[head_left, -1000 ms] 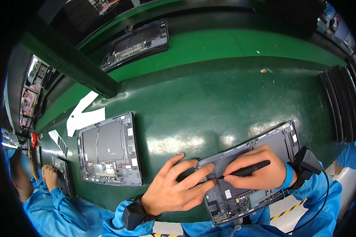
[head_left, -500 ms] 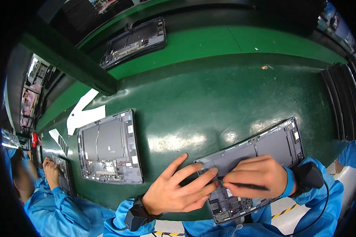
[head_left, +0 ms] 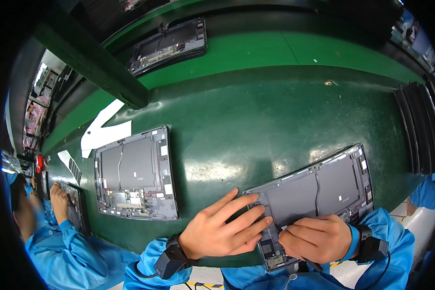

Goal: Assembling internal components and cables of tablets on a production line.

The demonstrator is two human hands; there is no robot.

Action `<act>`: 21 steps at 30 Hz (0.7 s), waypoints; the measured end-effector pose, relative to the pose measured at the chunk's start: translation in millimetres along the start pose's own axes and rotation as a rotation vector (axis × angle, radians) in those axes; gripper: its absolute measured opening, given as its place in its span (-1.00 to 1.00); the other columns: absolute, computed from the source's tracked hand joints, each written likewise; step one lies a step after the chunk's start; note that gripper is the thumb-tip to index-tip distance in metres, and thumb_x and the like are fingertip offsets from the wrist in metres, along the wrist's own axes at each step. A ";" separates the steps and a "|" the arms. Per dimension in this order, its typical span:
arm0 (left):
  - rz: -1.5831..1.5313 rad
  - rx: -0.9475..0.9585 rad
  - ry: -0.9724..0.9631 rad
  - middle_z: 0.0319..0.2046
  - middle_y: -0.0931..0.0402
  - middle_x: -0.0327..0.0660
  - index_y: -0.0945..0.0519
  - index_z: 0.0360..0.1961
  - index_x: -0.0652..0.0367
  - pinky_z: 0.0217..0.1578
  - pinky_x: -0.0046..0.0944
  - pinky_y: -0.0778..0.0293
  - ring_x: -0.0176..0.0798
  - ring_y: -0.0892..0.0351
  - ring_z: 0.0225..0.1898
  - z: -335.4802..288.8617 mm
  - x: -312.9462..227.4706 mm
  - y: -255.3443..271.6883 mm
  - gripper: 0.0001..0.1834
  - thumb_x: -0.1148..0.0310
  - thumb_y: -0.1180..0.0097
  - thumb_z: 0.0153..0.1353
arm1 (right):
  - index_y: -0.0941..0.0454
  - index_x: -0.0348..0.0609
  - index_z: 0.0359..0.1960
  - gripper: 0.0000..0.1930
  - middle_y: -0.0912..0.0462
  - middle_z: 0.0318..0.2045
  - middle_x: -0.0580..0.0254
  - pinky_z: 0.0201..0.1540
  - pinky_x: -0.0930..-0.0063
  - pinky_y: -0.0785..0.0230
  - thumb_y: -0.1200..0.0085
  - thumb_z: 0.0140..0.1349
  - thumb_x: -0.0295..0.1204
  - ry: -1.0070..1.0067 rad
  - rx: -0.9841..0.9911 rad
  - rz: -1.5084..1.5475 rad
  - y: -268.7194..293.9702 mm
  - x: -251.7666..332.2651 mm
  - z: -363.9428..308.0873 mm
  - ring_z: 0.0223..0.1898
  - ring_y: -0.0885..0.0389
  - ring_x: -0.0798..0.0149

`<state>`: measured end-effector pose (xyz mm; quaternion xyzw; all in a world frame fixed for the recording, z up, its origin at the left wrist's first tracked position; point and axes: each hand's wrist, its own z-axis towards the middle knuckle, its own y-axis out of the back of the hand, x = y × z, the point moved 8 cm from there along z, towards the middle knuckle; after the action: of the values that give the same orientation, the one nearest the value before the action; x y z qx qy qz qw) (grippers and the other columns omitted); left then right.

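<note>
While the near chassis (head_left: 292, 198) lies on the counter (head_left: 212, 116), the right hand (head_left: 318, 238) above it keeps a closed grip on a dark tool (head_left: 314, 265); the left hand (head_left: 223, 231) — grip loose, fingers spread — touches that chassis's left edge. Left of it: second chassis (head_left: 142, 166).

Glossy smooth tabletop (head_left: 217, 121), matt open device (head_left: 295, 193), cloth sleeves (head_left: 152, 258)

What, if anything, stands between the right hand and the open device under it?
Nothing visible does. The right hand is over the lower part of the open device, a slim dark tool in its grip. The left hand lies at the device's left edge, beside the right hand.
</note>
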<state>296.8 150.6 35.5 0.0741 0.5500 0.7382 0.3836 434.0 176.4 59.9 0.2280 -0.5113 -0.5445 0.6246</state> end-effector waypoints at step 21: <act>0.043 0.033 0.053 0.00 -0.56 -0.21 -0.76 -0.09 -0.11 0.20 0.10 -0.48 -0.06 -0.51 0.12 1.1 -18.3 -0.6 -0.67 0.21 -0.26 0.07 | -0.64 -0.21 -0.32 -0.83 -0.65 -0.44 0.27 -0.45 0.47 -0.53 -0.31 0.05 -0.45 -0.138 -0.102 0.273 7.1 -12.1 -9.4 -0.42 -0.67 0.27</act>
<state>310.4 139.7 41.1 0.0725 0.5705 0.7386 0.3517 446.9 187.0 57.6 0.0864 -0.5510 -0.4940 0.6669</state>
